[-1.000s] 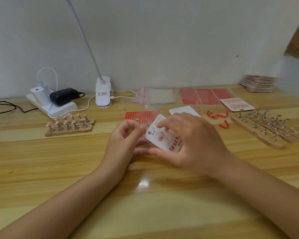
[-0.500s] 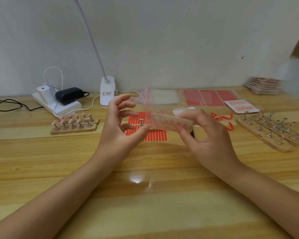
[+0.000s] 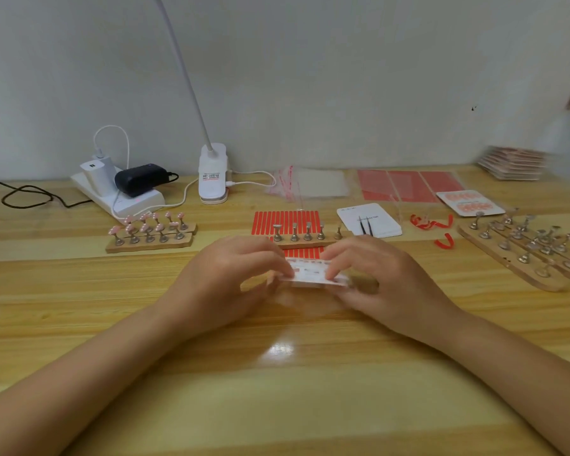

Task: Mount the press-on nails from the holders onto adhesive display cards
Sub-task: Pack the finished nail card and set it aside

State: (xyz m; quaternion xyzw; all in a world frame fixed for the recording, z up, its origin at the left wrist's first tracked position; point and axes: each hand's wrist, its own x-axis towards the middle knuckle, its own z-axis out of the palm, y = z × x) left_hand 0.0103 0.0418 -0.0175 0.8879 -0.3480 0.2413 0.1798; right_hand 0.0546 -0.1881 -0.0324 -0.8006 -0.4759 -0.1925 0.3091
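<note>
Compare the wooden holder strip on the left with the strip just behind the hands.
The left holder strip has pink nails on its metal stands; the strip behind the hands has bare stands. The left one sits on bare table; the other lies on a red striped sheet. Both are wooden, with upright metal stands.

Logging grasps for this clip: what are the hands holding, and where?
Both hands pinch one display card: left hand at its left end, right hand at its right end.

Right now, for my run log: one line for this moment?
left hand: holds card | right hand: holds card | nails on holder: unmounted
</note>
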